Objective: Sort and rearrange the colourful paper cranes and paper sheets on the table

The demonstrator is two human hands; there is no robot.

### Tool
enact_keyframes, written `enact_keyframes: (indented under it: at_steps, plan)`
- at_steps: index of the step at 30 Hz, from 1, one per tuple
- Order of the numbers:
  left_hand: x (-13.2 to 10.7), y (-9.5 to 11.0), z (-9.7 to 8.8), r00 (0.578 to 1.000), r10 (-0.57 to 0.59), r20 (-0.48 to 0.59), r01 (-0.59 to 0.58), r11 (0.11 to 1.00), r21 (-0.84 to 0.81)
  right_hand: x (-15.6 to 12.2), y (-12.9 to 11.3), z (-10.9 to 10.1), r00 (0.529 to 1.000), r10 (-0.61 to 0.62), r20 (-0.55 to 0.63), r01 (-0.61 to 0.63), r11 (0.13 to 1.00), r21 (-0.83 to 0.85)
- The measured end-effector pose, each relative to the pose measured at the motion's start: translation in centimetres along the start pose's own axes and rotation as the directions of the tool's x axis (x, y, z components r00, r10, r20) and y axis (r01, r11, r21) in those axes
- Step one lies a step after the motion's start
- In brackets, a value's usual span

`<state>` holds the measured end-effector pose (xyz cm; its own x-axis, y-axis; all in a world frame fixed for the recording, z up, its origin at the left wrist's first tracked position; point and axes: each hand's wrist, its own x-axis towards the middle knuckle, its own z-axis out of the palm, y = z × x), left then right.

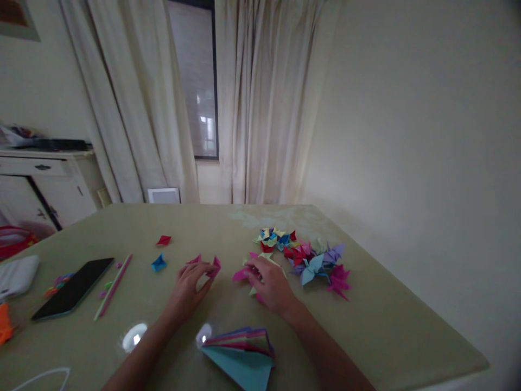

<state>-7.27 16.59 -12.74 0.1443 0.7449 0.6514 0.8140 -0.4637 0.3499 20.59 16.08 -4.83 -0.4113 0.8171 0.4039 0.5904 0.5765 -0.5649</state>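
My left hand [188, 285] pinches a small pink folded-paper piece [216, 266] between thumb and fingers, just above the table. Another pink point of paper shows behind its knuckles. To the right, my right hand [271, 283] has its fingers curled at a pink paper flower [241, 275]. Pale green paper petals stick out around that hand, and its palm hides part of them. Beyond it lies a cluster of origami flowers, among them a light blue flower [313, 269] and a magenta flower [338, 279]. A stack of folded paper cones [240, 355] lies between my forearms.
On the left of the table [386, 336] are a black tablet [75, 288], a pink-and-green stick [114, 285] and a white case [18, 276]. A red folded piece [163, 240] and a blue one [158, 263] lie farther back. A wall borders the right side.
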Motion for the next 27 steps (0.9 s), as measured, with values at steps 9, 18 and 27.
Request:
enact_keyframes:
  at_steps: [9,18,27]
  plan:
    - [-0.3,5.3,-0.1,0.931,0.350,0.105,-0.300,0.897,-0.325,-0.5,0.6,1.6,0.991,0.105,0.078,-0.129,0.874,0.469]
    - [0.6,-2.1,-1.1,0.999,-0.035,0.007,0.033,0.986,0.164,1.7,2.9,-0.7,0.963,0.161,-0.214,-0.117,0.972,0.201]
    - [0.3,-4.5,-1.4,0.926,-0.303,0.226,0.274,0.950,0.149,6.9,3.6,-3.9,0.925,0.120,-0.359,-0.119,0.993,0.025]
